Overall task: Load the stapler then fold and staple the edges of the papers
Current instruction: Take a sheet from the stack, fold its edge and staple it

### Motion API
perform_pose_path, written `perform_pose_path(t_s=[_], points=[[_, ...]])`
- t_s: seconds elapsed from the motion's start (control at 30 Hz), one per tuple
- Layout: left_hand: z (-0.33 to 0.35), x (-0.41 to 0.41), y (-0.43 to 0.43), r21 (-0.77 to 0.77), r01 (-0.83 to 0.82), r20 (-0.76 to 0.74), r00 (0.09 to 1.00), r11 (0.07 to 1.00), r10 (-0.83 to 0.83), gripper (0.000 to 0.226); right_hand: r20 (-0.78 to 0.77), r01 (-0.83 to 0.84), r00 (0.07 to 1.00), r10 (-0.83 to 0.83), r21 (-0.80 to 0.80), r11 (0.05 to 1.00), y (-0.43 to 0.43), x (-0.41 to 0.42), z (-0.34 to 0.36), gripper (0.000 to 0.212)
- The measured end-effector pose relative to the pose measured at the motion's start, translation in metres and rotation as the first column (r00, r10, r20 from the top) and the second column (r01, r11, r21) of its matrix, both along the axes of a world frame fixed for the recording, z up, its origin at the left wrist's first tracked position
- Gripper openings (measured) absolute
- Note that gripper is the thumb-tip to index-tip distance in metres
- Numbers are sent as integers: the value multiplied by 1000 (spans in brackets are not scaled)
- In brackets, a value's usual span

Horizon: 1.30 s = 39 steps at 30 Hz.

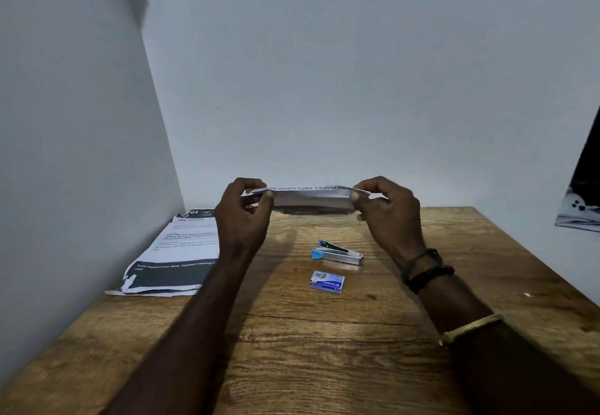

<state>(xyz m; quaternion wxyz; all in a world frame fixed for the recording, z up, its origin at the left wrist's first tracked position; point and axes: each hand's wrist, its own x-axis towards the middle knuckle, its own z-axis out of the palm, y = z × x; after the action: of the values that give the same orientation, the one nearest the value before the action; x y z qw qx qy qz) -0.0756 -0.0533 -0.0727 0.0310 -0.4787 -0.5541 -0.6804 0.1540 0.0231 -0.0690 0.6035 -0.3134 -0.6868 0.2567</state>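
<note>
Both hands hold one printed sheet of paper (pixel 308 195) up in the air above the far part of the table, nearly edge-on to me, with a line of text showing along its top. My left hand (pixel 245 212) pinches its left end and my right hand (pixel 388 212) pinches its right end. Below them on the wooden table (pixel 292 333) lies a small blue and silver stapler (pixel 337 253), its top arm raised. A small blue staple box (pixel 327 281) lies just in front of it. A stack of printed papers (pixel 177 252) rests at the left.
Pale walls close in the table at the left and the back. A dark and white object (pixel 581 197) hangs at the right edge of view. My right forearm wears dark bands and a gold bangle (pixel 470 328).
</note>
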Motion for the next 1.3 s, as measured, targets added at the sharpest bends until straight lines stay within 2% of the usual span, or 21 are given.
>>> perform_pose_path(t_s=[0.1,0.13,0.2,0.23,0.3,0.4,0.5,0.6,0.67,0.73,0.8,0.9,0.97,1.0,1.07,1.13,1.2,1.3], points=[[-1,4,3,-32,156,280,950,987,-141,27,16,-1,1000,1,-3,1000,4,2,-5,2],[-3,4,4,-27,200,366,914,979,-177,26,27,-7,1000,8,-17,1000,5,3,-6,1],[-6,2,4,-35,279,460,857,960,-233,8,55,-11,998,15,-69,998,8,4,-10,7],[-6,2,3,-67,323,499,830,944,-249,16,69,-6,998,13,-96,995,9,4,-11,11],[-7,1,2,-124,460,611,733,879,-297,35,103,12,995,1,-129,992,12,4,-16,14],[-6,3,2,-116,585,762,571,803,-306,38,177,8,984,20,-156,988,16,6,-24,6],[-13,5,4,-144,583,760,583,799,-288,38,299,-23,951,77,-179,984,15,7,-29,10],[-22,0,10,-221,504,683,691,835,-236,49,436,-32,892,123,-211,977,12,5,-32,5],[-26,-3,15,-259,432,615,764,864,-197,55,506,-28,849,149,-239,971,12,6,-32,11],[-29,-5,18,-279,390,575,800,878,-172,64,620,14,773,138,-234,972,12,9,-31,21],[-30,-5,17,-296,379,567,808,877,-158,71,728,68,675,119,-222,973,9,10,-29,28],[-29,-3,15,-281,393,617,773,876,-149,72,758,67,640,123,-215,974,8,9,-28,24],[-30,-2,15,-258,381,617,772,888,-152,65,744,62,663,87,-170,984,8,9,-29,20],[-30,-2,14,-248,364,611,778,898,-146,61,701,59,709,77,-167,984,8,9,-30,20],[-31,-2,14,-242,328,608,785,913,-121,58,559,37,824,89,-211,977,8,10,-29,18],[-30,-2,14,-240,317,615,781,918,-109,59,424,-3,897,122,-272,962,11,11,-26,11],[-29,-1,13,-232,325,624,773,917,-115,60,253,-85,951,179,-341,936,13,12,-20,6],[-29,3,12,-244,364,633,762,899,-137,60,57,-144,982,181,-394,908,13,14,-16,14]])
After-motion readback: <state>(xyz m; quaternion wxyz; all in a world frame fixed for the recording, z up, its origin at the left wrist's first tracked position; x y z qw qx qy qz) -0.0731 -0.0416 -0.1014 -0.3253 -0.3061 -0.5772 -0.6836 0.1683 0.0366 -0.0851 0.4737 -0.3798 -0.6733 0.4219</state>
